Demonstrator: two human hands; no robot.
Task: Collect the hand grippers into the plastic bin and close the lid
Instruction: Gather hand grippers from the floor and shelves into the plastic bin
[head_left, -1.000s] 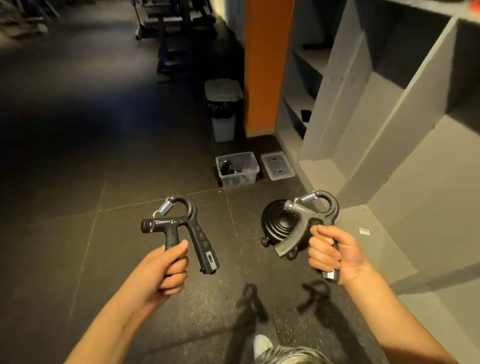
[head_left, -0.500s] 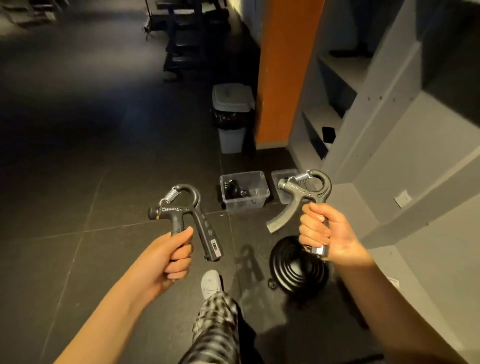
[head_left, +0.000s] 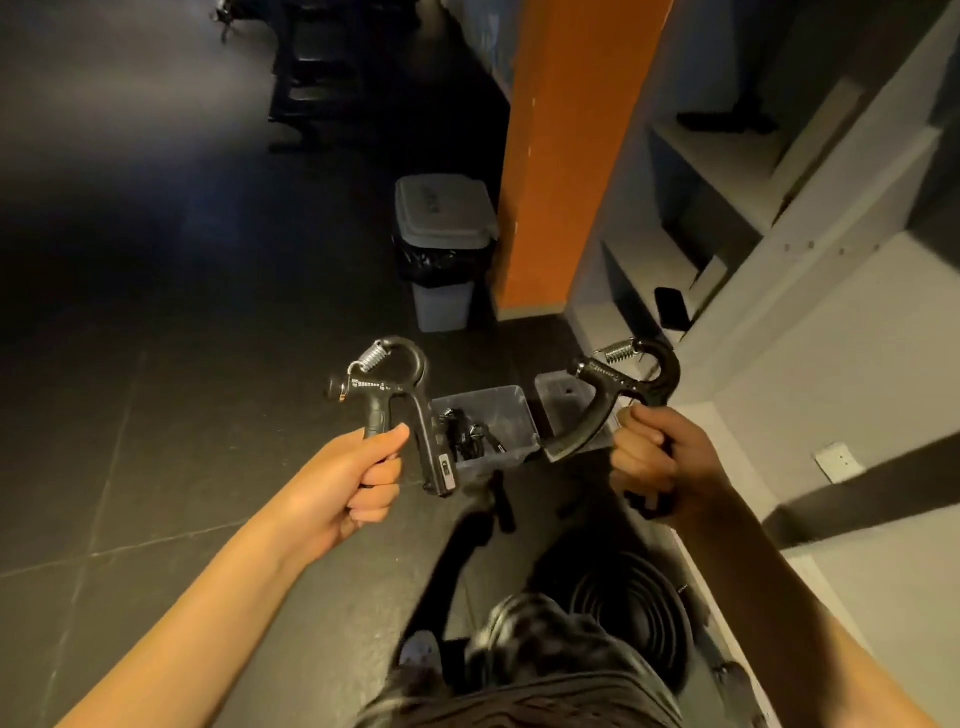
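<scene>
While flanking the plastic bin (head_left: 523, 422), left hand (head_left: 358, 478) and right hand (head_left: 655, 462) carry hand grippers (head_left: 387, 396) (head_left: 623, 382).
Fingers (head_left: 371, 512) clamp handles; lid (head_left: 563, 402) apparently lies right of bin.

Stepped past black ribbed disc (head_left: 639, 613), nearer clear plastic bin (head_left: 519, 421), now framed between left black hand gripper (head_left: 387, 389) and right black hand gripper (head_left: 628, 384).

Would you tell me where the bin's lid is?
Head view: the lid lies on the floor right of the plastic bin, by the grey shelving.
</scene>
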